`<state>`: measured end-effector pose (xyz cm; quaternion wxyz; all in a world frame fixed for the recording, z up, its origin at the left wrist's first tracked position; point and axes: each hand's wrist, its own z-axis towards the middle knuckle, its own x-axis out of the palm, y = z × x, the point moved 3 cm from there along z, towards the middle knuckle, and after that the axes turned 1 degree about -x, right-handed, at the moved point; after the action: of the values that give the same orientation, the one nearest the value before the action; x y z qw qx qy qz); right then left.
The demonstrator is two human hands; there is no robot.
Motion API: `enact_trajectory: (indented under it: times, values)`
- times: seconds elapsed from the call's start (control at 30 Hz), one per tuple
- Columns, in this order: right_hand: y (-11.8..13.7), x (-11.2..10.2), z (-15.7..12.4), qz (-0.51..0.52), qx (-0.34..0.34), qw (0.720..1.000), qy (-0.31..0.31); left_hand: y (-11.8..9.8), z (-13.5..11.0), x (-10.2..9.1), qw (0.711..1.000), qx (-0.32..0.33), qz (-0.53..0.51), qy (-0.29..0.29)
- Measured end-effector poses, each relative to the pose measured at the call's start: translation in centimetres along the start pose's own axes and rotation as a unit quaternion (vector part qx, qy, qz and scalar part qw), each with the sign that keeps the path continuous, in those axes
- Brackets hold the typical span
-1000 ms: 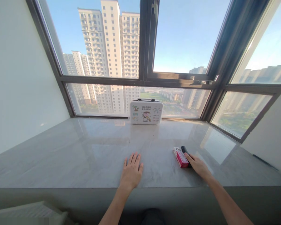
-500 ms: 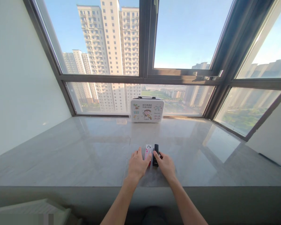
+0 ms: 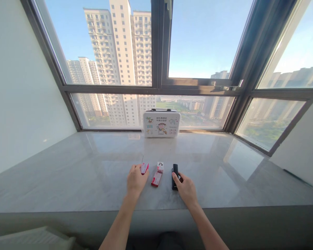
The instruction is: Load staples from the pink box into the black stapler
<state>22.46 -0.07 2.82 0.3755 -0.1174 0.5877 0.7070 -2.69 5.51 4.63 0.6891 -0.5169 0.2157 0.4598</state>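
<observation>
Three small pink-and-white boxes lie on the grey stone sill (image 3: pixel 67 173) in front of me. My left hand (image 3: pixel 135 180) is closed around the leftmost small box (image 3: pixel 144 168). A second box (image 3: pixel 160 167) and a third pink box (image 3: pixel 156 179) lie loose between my hands. To their right is a slim black object (image 3: pixel 175 171), and my right hand (image 3: pixel 185 187) grips its near end with curled fingers.
A white tin case with cartoon prints (image 3: pixel 161 124) stands upright against the window at the back middle. Dark window frames (image 3: pixel 160 83) run behind it. A white wall (image 3: pixel 21 104) closes the left side, and the sill's front edge (image 3: pixel 224 208) lies just below my wrists.
The pink boxes, bunched together half a second ago, now lie spread apart. My left hand has moved left with one box. My right hand brought the black object in from the right earlier.
</observation>
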Motion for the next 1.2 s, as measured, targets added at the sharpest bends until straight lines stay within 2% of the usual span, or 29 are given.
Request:
enact_trajectory:
  times: [0.1,0.23,0.37,0.43,0.5,0.63,0.73,0.87,0.93,1.07,1.2]
  values:
    - [0.2,-0.1,0.0,0.0,-0.002,1.0,0.003,1.3,0.3,-0.9,1.0,-0.009,0.001,-0.023]
    - [0.2,0.0,0.0,-0.005,-0.004,1.0,0.004,3.5,-2.5,-3.0,0.996,-0.025,0.032,-0.078]
    - [0.1,0.2,0.1,-0.011,0.008,1.0,0.007,4.8,-5.6,-4.9,0.994,-0.033,0.1,-0.041]
    - [0.0,0.2,0.0,-0.012,0.018,1.0,0.009,4.0,-6.3,-5.4,0.992,-0.035,0.118,-0.039]
    - [0.0,0.1,-0.3,-0.008,0.025,1.0,0.012,1.9,-6.5,-5.2,0.993,-0.007,0.11,-0.037]
    - [0.0,0.0,-1.1,0.005,0.03,0.999,0.016,-3.9,-6.5,-2.5,0.992,0.112,0.048,0.036]
    - [-0.4,-0.1,-1.0,0.021,0.041,0.999,0.028,-6.3,-6.0,-0.2,0.987,0.14,0.026,0.073]
    - [-1.6,-1.0,0.5,0.051,0.062,0.995,0.062,-5.9,-5.4,0.8,0.992,0.101,0.04,0.066]
    - [-2.0,-1.8,1.5,0.07,0.043,0.992,0.093,-5.2,-5.7,0.7,0.991,0.092,0.044,0.081]
    - [-0.9,-3.2,3.0,0.076,-0.053,0.987,0.132,-5.1,-7.3,-0.1,0.978,0.155,0.005,0.138]
    - [2.0,-2.2,2.6,0.041,-0.129,0.978,0.158,-5.8,-8.5,-0.9,0.958,0.22,-0.043,0.18]
